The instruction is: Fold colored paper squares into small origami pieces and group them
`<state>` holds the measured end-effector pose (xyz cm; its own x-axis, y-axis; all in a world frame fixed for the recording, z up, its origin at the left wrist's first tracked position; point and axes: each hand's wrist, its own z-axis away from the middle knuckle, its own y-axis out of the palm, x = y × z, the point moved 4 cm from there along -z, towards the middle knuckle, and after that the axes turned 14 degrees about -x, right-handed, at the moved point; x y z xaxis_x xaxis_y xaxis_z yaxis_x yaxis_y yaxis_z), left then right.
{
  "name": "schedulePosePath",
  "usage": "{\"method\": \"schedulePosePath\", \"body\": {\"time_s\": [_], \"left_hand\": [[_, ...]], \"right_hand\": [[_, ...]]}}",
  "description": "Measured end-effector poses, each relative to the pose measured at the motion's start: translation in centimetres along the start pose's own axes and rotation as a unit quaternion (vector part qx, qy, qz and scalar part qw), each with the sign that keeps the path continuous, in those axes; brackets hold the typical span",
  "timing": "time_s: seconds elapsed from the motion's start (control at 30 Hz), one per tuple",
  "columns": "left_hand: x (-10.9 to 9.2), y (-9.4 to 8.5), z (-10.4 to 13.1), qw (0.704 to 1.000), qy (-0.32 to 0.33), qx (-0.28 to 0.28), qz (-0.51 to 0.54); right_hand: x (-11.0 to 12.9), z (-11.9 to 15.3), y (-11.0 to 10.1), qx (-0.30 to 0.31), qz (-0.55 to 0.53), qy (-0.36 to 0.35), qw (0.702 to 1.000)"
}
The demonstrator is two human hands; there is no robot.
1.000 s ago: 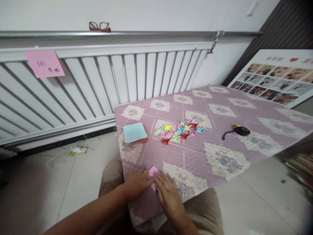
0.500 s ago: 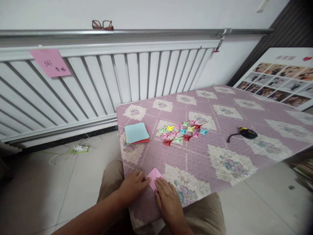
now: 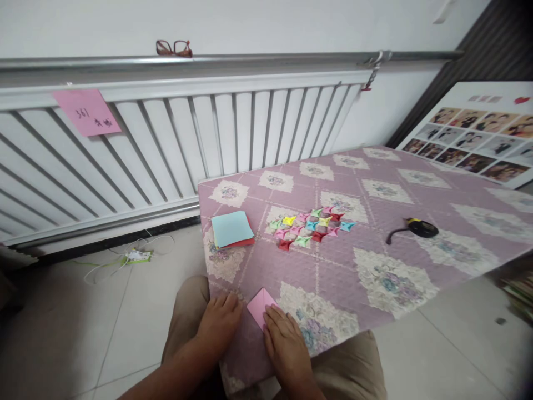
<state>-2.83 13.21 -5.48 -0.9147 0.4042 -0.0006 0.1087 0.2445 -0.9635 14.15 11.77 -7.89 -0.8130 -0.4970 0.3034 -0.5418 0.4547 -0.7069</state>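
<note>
1. In the head view, my only one, the paper [image 3: 260,306] lies as a small pink diamond near the tabletop's [image 3: 250,355] near left corner, one point aimed toward the far edge. A line runs down the middle from that point, where I take two flaps to meet.
2. My right hand [image 3: 287,339] lies flat, fingers nearly straight and together, over the paper's right side. It bears on the paper and grips nothing; that corner is hidden under my fingers.
3. My left hand [image 3: 220,319] rests by the tabletop's left edge, loosely open with the fingers a little bent, just beside the paper and apart from it. I see nothing in it, though its palm is hidden.
4. To flatten this well, I should press straight down and rub along the fold, not across it, so the thin sheet doesn't skid on the cloth.
5. My left fingertips would do best steadying the left corner lightly, without pushing the flaps over each other.
6. I'd judge the crease good when both flaps lie flat and the far point looks sharp.
7. The stack [image 3: 232,229] by the far left corner and the stars [image 3: 311,226] farther in from the left edge are well clear of my fingers.
</note>
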Motion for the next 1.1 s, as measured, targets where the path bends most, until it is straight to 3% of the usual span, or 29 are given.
{"method": "schedulePosePath", "body": {"time_s": [0.1, 0.17, 0.33, 0.6, 0.77, 0.93, 1.1], "left_hand": [[-2.0, 0.5, 0.3, 0.996, 0.006, -0.073, 0.042], [-3.4, 1.4, 0.6, 0.994, 0.020, -0.088, 0.061], [-4.7, 3.5, 1.2, 0.997, -0.002, -0.044, 0.058], [-4.3, 2.5, 1.2, 0.997, -0.009, 0.006, 0.072], [-4.4, 2.7, 1.0, 0.994, -0.019, 0.037, 0.099], [-4.5, 3.2, 0.9, 0.992, -0.034, 0.050, 0.108], [-4.5, 2.7, 0.7, 0.989, -0.050, 0.061, 0.124]], "right_hand": [[0.0, 0.1, 0.0, -0.001, 0.000, -0.003, 1.000], [-0.1, 0.1, 0.1, -0.003, 0.002, -0.006, 1.000], [0.0, 0.2, 0.0, 0.008, 0.014, -0.012, 1.000], [-1.9, 1.7, -0.9, 0.080, 0.086, 0.019, 0.993], [-3.4, 2.1, -1.8, 0.064, 0.105, 0.042, 0.992], [-4.6, -0.7, -1.6, 0.052, 0.054, 0.097, 0.992], [-4.1, -4.2, 0.1, 0.057, 0.009, 0.108, 0.993]]}}
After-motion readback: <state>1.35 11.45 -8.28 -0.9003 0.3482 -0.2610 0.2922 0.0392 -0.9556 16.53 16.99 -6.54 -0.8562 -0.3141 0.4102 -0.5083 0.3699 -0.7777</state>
